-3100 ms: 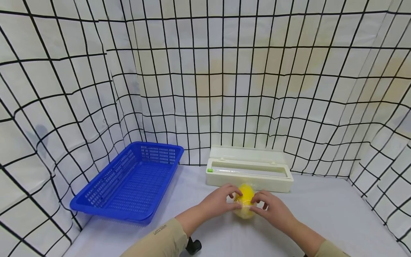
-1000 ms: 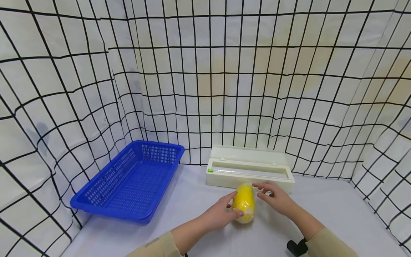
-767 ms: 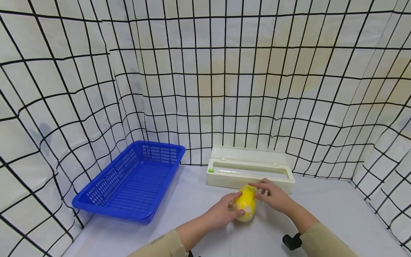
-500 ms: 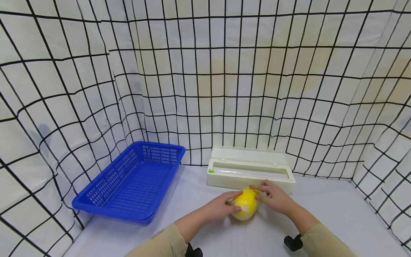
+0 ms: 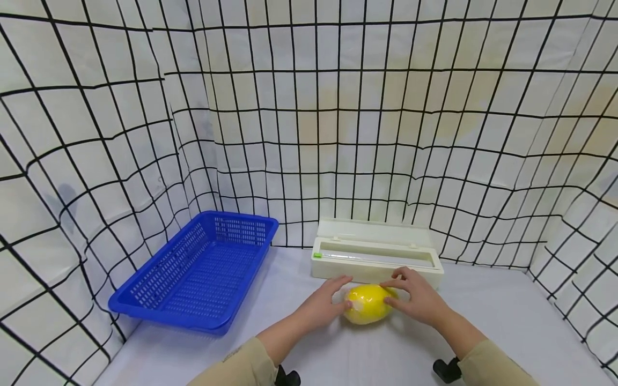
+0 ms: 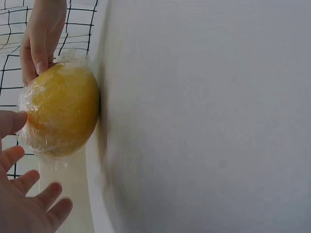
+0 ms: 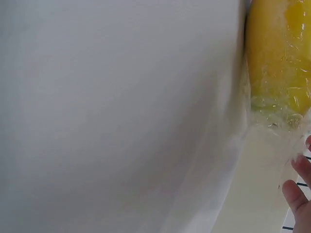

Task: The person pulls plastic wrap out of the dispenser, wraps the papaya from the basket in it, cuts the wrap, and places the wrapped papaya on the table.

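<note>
Nearest on the white bench (image 5: pixel 507 321), a film-wrapped yellow fruit (image 5: pixel 368 304) lies on its side between both hands. Left hand (image 5: pixel 324 305) touches its left end, fingers loosely spread and fairly straight, not curled around it. Right hand (image 5: pixel 418 300) rests fingertips on its right end, fingers gently bent, thumb low against the wrap. Just behind stands a cream wrap dispenser (image 5: pixel 376 254), lid up. Farther left sits a blue basket (image 5: pixel 145 311). Gridded cloth (image 5: pixel 338 118) backs everything.
</note>
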